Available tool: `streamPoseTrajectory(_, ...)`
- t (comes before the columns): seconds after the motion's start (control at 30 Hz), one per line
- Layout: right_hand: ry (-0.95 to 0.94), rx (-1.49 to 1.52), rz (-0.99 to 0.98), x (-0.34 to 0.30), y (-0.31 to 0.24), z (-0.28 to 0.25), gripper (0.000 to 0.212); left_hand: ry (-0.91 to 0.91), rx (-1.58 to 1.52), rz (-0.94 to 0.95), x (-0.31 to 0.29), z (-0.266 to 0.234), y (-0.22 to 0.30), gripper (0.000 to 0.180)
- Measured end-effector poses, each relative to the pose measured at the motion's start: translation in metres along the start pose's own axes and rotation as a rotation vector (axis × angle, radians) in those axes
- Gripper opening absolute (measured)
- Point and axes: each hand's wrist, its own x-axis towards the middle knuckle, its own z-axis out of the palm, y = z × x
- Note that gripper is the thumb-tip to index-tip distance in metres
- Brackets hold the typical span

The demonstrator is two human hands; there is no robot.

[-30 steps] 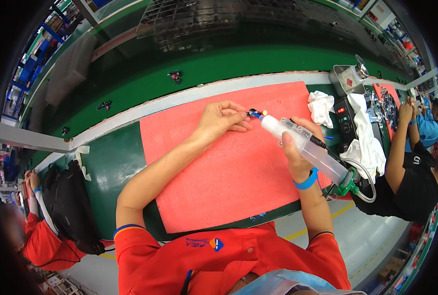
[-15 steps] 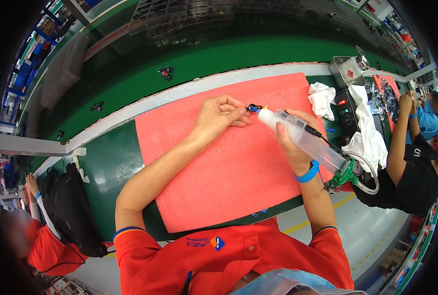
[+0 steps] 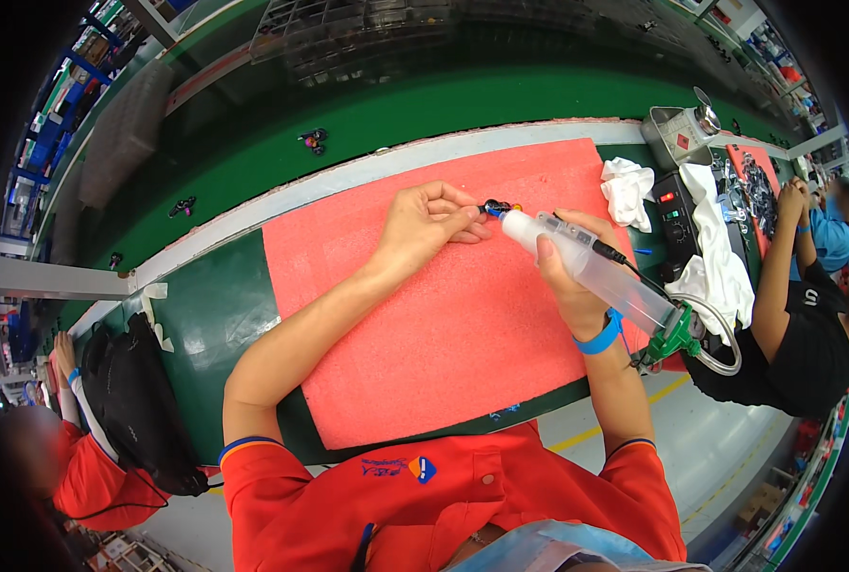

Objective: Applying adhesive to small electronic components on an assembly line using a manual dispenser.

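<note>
Over the pink foam mat, my left hand pinches a small dark part with bits of blue and yellow between thumb and fingers. My right hand is wrapped round a glue dispensing syringe, a clear, thick barrel with a white front end and a green cap at the rear. A black cable and a clear hose run from it. The syringe's blue tip meets the small part or lies right beside it; I cannot tell which. A blue band circles my right wrist.
White cloths, a black control box and a metal tin with a pump bottle stand to the right. Beyond the bench rim, small parts lie on a green belt. People sit either side; a black bag is left.
Both hands keep nearly the same place, still holding the part and the syringe. The small parts on the green belt have shifted slightly to the left.
</note>
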Motion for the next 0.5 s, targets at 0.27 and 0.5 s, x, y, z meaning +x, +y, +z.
streamPoseTrajectory(0.27, -0.003, -0.012, 0.065, 0.0013, -0.0031, -0.0027, 0.029, 0.007, 0.018, 0.012, -0.0007, 0.0012, 0.0006, 0.012)
streamPoseTrajectory(0.5, 0.041, 0.056, -0.028, 0.0036, -0.0021, -0.0088, 0.033, 0.004, -0.004, 0.007, -0.0003, -0.001, 0.0019, 0.016)
